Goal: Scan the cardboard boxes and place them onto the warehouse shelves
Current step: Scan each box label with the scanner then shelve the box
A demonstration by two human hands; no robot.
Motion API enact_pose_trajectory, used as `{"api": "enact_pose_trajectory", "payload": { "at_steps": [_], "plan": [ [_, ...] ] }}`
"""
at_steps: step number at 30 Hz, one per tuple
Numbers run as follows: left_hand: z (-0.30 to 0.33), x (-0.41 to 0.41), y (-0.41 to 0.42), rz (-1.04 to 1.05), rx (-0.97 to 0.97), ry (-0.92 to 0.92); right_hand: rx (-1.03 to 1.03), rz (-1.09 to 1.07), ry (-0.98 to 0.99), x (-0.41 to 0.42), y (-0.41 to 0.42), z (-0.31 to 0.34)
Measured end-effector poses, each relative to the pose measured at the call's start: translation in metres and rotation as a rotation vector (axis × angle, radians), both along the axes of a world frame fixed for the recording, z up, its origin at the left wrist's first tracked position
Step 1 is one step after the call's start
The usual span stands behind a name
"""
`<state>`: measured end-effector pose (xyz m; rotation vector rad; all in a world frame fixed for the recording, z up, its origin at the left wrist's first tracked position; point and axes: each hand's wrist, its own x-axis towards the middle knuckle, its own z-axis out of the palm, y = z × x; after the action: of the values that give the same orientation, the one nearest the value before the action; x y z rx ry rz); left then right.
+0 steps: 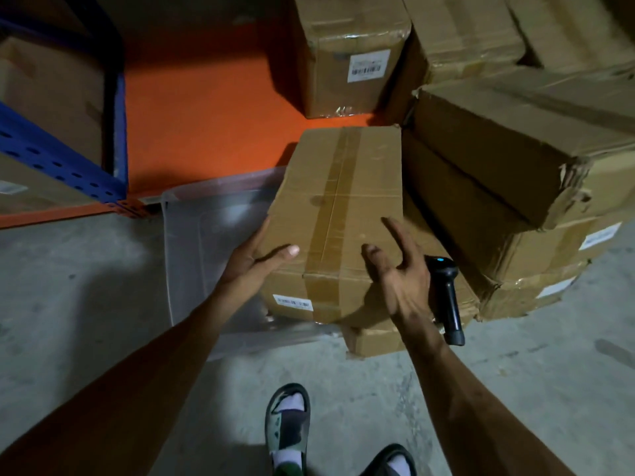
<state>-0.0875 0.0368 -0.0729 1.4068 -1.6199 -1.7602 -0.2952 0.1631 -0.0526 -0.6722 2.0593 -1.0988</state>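
Against the box's (335, 214) near-left edge, left hand (252, 259) presses flat; right hand (400, 274) hovers, grip spread.

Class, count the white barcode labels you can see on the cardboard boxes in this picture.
5: one on the held box, one on the upright box on the orange shelf, two on the right stack, one at the far left. Others may be hidden.

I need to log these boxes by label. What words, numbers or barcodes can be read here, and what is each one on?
No text can be read.
Held box, near side: white label, print blurred.
Box on the orange shelf: white barcode label, bars visible, characters too small.
Stacked boxes at right: white labels, blurred.
Box on the left rack: pale label, blurred.
Scanner: no visible markings.
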Motion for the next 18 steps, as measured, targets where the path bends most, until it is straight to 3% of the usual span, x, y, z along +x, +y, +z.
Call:
{"api": "enact_pose_trajectory", "payload": {
  "at_steps": [6, 18],
  "plan": [
    [-0.016, 0.003, 0.008, 0.238, 0.134, 0.038, -0.021, 0.028, -0.108, 0.008, 0.004, 0.005],
    [-0.022, 0.008, 0.003, 0.108, 0.050, -0.014, -0.073, -0.044, 0.051, 0.018, 0.012, -0.014]
  ]
}}
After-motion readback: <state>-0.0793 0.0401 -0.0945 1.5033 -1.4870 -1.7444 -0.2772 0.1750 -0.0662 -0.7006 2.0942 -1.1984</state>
